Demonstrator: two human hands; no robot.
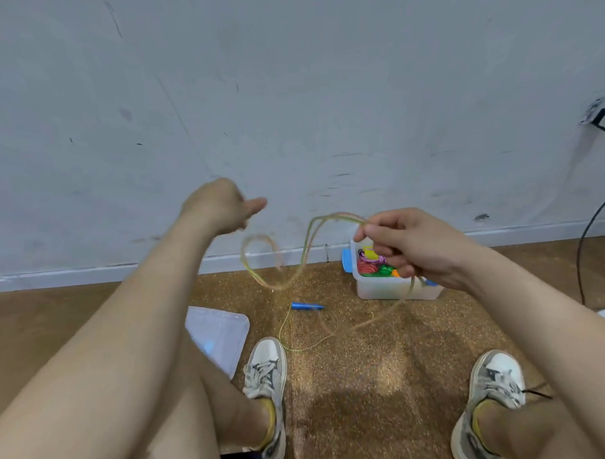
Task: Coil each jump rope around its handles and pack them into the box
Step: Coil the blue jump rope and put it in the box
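Jump rope (306,245), a thin yellow-green cord, hangs in blurred loops in the air between both hands; its blue handle (307,306) lies on the speckled floor (375,352). Right hand (413,247) pinches the gathered loops above the box. Left hand (223,206) has curled fingers and an extended thumb; whether it grips the cord cannot be told. The translucent box (395,290), by the wall (299,92), contains coloured coiled ropes (372,266). Its lid (218,333) lies beside the left shoe (267,369).
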